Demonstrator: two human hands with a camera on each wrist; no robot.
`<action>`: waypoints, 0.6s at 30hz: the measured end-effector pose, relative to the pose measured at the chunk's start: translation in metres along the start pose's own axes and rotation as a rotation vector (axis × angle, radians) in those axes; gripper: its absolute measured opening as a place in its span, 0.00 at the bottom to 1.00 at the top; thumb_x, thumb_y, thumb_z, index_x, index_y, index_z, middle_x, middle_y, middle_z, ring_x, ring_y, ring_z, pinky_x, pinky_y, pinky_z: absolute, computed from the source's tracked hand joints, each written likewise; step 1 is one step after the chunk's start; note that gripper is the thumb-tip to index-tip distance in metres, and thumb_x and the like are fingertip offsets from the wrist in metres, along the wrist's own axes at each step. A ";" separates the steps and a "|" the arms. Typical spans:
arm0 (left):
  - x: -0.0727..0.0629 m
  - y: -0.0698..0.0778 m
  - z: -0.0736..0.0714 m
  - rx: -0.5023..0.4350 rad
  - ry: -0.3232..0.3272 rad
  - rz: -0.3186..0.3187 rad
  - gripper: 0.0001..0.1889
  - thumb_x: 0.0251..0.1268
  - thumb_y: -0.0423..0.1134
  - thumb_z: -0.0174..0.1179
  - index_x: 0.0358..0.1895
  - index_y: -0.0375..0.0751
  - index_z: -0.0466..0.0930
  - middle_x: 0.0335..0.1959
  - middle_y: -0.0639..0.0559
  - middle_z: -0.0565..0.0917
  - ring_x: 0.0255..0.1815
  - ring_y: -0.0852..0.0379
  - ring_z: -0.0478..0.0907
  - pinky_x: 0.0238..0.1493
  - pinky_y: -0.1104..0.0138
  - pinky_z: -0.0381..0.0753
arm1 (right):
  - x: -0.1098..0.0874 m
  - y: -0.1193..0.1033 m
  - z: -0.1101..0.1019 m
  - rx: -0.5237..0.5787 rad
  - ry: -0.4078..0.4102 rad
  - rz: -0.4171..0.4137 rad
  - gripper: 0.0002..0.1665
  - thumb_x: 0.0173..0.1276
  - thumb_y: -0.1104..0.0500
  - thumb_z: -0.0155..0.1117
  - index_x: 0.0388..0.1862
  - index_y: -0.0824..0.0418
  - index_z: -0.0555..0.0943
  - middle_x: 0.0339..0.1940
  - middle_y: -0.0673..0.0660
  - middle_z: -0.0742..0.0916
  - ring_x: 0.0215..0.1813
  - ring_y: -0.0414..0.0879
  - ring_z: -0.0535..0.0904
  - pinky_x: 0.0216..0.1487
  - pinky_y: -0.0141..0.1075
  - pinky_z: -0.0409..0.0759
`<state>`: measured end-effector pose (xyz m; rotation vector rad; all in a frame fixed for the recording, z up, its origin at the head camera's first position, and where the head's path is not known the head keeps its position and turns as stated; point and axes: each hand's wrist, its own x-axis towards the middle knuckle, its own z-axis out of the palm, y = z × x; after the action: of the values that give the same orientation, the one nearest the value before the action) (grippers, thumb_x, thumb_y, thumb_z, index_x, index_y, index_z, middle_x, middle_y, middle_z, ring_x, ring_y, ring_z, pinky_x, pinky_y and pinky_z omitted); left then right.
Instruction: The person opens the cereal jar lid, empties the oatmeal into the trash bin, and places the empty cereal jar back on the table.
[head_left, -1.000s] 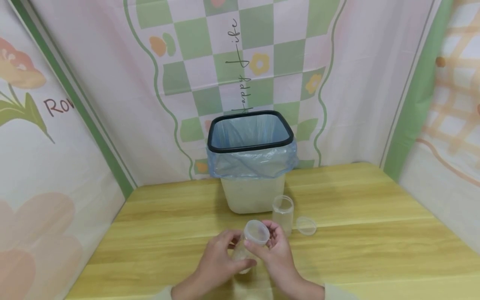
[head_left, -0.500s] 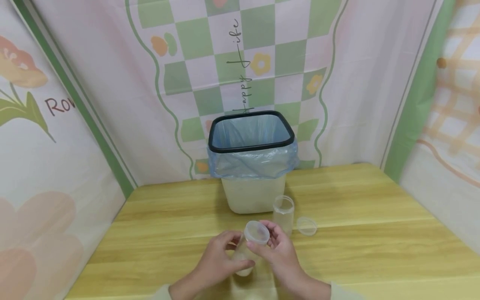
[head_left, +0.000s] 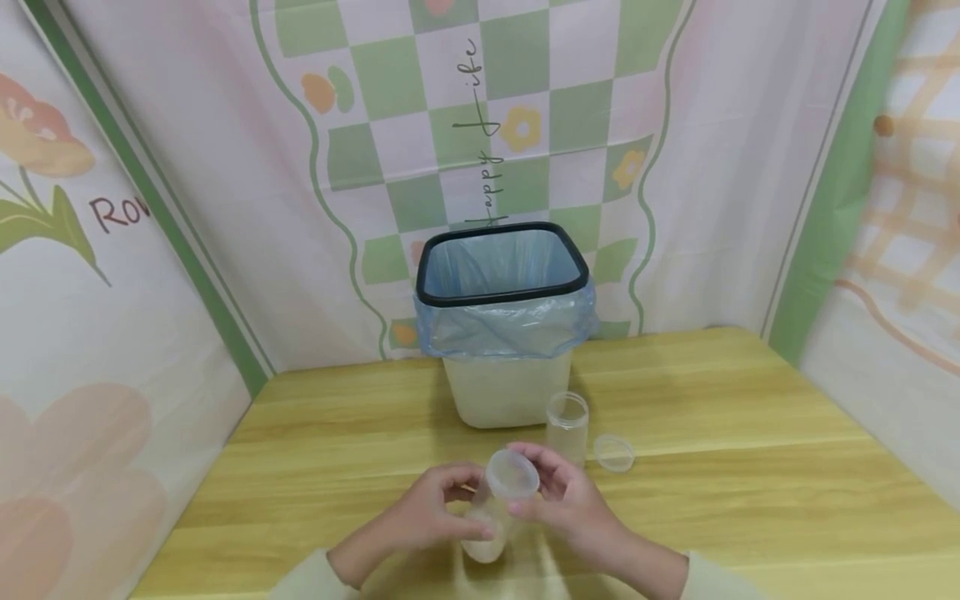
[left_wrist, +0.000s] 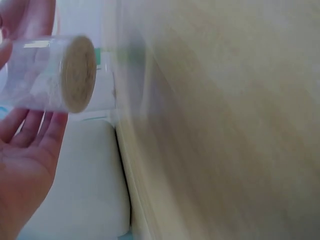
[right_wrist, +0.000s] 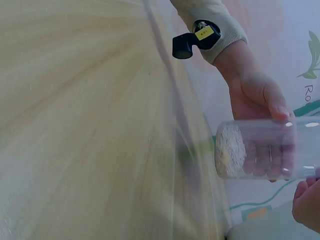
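1. The left hand (head_left: pixel 435 512) has its grip curled around the side of a clear jar, thumb on one side and fingers on the other.
2. This clear jar (right_wrist: pixel 265 150) is raised above the desk (head_left: pixel 337 450), with a pale granular layer (right_wrist: pixel 230 151) at its bottom.
3. A wastebin (head_left: pixel 506 392) stands behind the hands; its blue bag (head_left: pixel 502 332) folds over the outside beneath a black rim (head_left: pixel 510 297).
4. A translucent lid (head_left: pixel 513 475) is at the clear jar's mouth; whether it sits fully seated I cannot tell.
5. The right hand (head_left: pixel 567 500) has its grip pinching that lid at the edge.
6. A second jar (head_left: pixel 567 429), uncovered, stands upright just behind the right hand.
7. A loose lid (head_left: pixel 614 453) lies beside it.
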<state>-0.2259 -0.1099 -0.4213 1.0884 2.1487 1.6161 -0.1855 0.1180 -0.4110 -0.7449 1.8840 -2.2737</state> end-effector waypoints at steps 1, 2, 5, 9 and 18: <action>0.000 0.000 -0.001 -0.013 -0.018 -0.008 0.25 0.51 0.33 0.73 0.54 0.33 0.79 0.50 0.55 0.81 0.52 0.54 0.77 0.57 0.61 0.77 | 0.000 0.000 -0.002 0.010 -0.034 -0.009 0.36 0.60 0.70 0.67 0.65 0.78 0.64 0.59 0.65 0.77 0.60 0.47 0.75 0.63 0.32 0.70; 0.001 0.000 -0.001 -0.024 -0.037 -0.014 0.25 0.51 0.33 0.73 0.54 0.33 0.79 0.51 0.55 0.81 0.52 0.54 0.77 0.57 0.61 0.77 | 0.000 0.001 -0.004 0.026 -0.068 -0.014 0.36 0.61 0.70 0.66 0.65 0.78 0.63 0.60 0.65 0.76 0.60 0.47 0.74 0.63 0.33 0.70; 0.000 -0.002 -0.003 -0.043 -0.075 -0.032 0.25 0.53 0.33 0.72 0.56 0.34 0.78 0.53 0.55 0.81 0.53 0.55 0.77 0.58 0.61 0.76 | 0.001 0.001 -0.008 0.061 -0.145 -0.016 0.36 0.62 0.71 0.64 0.67 0.78 0.62 0.61 0.62 0.76 0.61 0.48 0.74 0.63 0.34 0.71; 0.000 -0.004 -0.003 -0.042 -0.090 -0.033 0.26 0.53 0.33 0.72 0.58 0.34 0.77 0.54 0.54 0.81 0.54 0.55 0.77 0.58 0.61 0.76 | 0.001 0.002 -0.010 0.081 -0.192 -0.017 0.35 0.64 0.71 0.62 0.68 0.75 0.62 0.62 0.61 0.76 0.63 0.47 0.73 0.63 0.34 0.70; -0.001 0.000 0.001 0.014 0.024 -0.058 0.23 0.51 0.35 0.73 0.52 0.35 0.79 0.48 0.51 0.82 0.50 0.54 0.79 0.56 0.64 0.77 | 0.002 -0.001 -0.003 0.029 -0.073 -0.003 0.47 0.60 0.69 0.66 0.72 0.76 0.51 0.69 0.69 0.68 0.68 0.43 0.67 0.66 0.26 0.61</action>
<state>-0.2243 -0.1101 -0.4216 1.0060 2.1891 1.5992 -0.1882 0.1201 -0.4098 -0.8155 1.8156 -2.2383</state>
